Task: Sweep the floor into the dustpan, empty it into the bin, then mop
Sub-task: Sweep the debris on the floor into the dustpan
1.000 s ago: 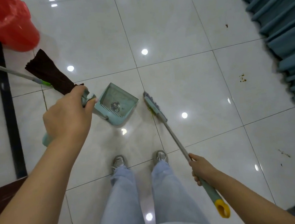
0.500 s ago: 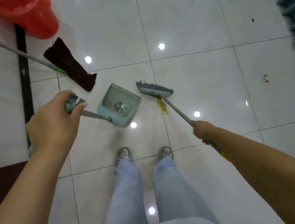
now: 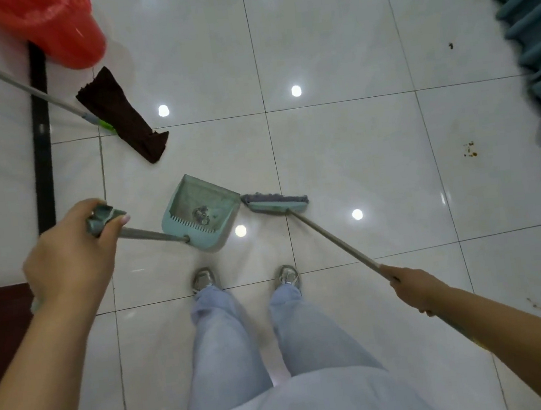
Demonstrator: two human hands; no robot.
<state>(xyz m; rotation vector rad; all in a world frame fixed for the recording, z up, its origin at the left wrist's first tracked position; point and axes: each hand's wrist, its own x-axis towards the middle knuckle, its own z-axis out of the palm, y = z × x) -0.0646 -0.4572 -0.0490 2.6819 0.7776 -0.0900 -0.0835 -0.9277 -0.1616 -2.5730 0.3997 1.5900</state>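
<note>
Left hand [image 3: 66,261] grips dustpan [image 3: 201,212] handle; right hand [image 3: 413,286] grips broom [image 3: 275,202] pole, head beside pan.

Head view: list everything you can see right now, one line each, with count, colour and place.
dustpan: one, pale teal, on the floor ahead of the feet, some debris inside
broom: one, grey-teal head, just right of the dustpan's edge
mop: one, dark brown pad, grey pole, upper left floor
bin: one, red, top left
debris spots: several, brown, on the tiles at right
curtain: one, blue-teal, right edge
floor: white glossy tiles
shoes: two, grey, bottom centre
left hand: grips the dustpan's handle
right hand: grips the broom's pole
</note>
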